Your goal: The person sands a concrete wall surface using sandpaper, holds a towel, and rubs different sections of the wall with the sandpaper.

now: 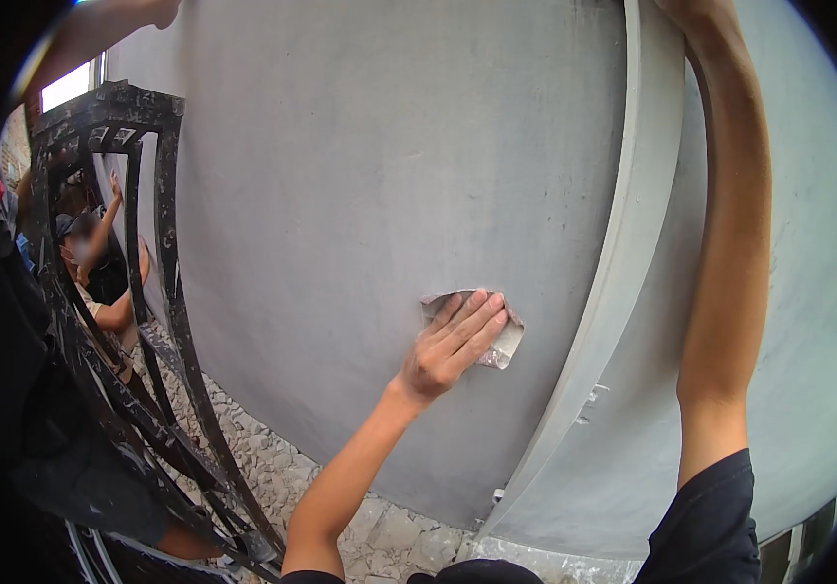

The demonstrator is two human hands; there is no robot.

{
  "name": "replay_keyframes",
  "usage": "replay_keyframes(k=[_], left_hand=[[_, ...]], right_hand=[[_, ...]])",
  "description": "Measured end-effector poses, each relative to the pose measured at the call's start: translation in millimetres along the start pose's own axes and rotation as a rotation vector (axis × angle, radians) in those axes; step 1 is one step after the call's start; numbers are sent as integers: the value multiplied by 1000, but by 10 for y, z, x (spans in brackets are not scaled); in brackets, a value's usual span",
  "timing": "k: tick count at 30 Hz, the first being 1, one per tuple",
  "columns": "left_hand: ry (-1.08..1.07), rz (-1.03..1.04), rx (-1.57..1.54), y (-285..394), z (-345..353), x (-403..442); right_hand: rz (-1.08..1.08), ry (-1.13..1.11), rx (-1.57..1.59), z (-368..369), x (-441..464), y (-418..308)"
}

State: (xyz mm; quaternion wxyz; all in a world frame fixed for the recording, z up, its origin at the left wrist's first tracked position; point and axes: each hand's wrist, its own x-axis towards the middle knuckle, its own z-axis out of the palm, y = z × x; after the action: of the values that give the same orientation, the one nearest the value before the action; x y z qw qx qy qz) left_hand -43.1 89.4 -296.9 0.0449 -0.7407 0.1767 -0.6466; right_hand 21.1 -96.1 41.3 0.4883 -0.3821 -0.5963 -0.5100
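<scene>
My left hand (pixel 450 346) lies flat over a folded, dusty sheet of sandpaper (pixel 506 347) and presses it against the grey plastered wall (pixel 341 195). Its fingers point up and to the right, with the sheet's edges sticking out around them. On the right, my other arm reaches straight up past a vertical raised strip (pixel 623 253) on the wall. Only the base of my right hand (pixel 696 12) shows at the top edge; its fingers are cut off, so what they touch is hidden.
A black, paint-spattered metal frame (pixel 170 195) stands close on the left. Behind it another person (pixel 97 253) works with raised hands at the wall. A further person's arm (pixel 97 34) enters at top left. Broken rubble (pixel 243 433) covers the ground below.
</scene>
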Motion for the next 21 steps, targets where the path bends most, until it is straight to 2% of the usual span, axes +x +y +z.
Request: replay_keyframes(k=[3,7,8,9,12,14,18,21], left_hand=[[-95,69,21,-165,-191,111],[172,-163,164,-554,-386,807],[199,-178,166,-648,-443,1012],[227,-193,169,-695,-485,1134],[196,-245,209,-640,-477,1123],[197,-270,166,-479,-372,826],[157,-375,122,103,-26,-492],[133,-362,123,212,1,-977]], right_hand=[[0,47,-20,49,49,100],[-7,71,-158,34,139,276],[-5,66,-190,34,118,255],[7,49,-89,41,38,125],[44,8,-4,4,-22,-19],[79,-28,-15,-12,-4,-29],[9,-8,8,64,-28,60],[-32,99,-148,108,-8,74]])
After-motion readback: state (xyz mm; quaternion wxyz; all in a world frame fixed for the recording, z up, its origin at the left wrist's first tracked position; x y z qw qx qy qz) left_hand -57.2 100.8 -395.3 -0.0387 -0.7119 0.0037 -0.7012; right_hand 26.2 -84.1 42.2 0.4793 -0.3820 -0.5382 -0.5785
